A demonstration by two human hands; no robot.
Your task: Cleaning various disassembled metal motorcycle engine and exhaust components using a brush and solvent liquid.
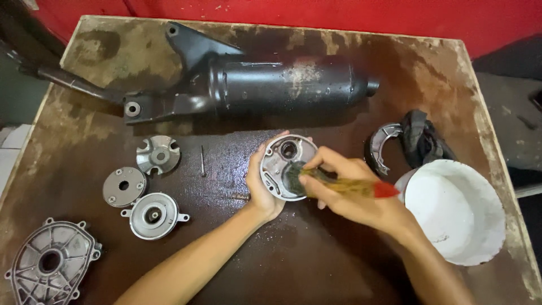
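Left hand: the left hand [263, 186] sits just below the middle of the view, fingers wrapped around the left rim of a round metal housing [284, 164] and clamped on it, tilting its open face up.
Right hand: the right hand [344, 189], at 3 o'clock of the housing, pinches a paintbrush [347, 186] with a dirty yellowish handle and a red end; the dark bristles press into the housing's lower bowl.
Housing: grey, circular, with a round hole near its top edge; held just above the tabletop.
Table: a dark brown, worn and wet-looking wooden table [316, 260].
At 12 o'clock: a long black exhaust muffler [271, 85] lies across the table, its pipe running off to 10 o'clock.
At 9 o'clock: three small round metal parts, a slotted plate [158, 154], a flat disc [124, 186] and a flanged cap [153, 216]; a thin pin [202, 161] lies between them and the housing.
At 8 o'clock: a ribbed grey engine cover [51, 262] at the table's corner.
At 2 o'clock: a curved brake shoe [379, 148] touching a dark rag [422, 138].
At 4 o'clock: a white plastic bowl [454, 212], plain, no label showing.
Background: a red wall [339, 14] along the top edge.
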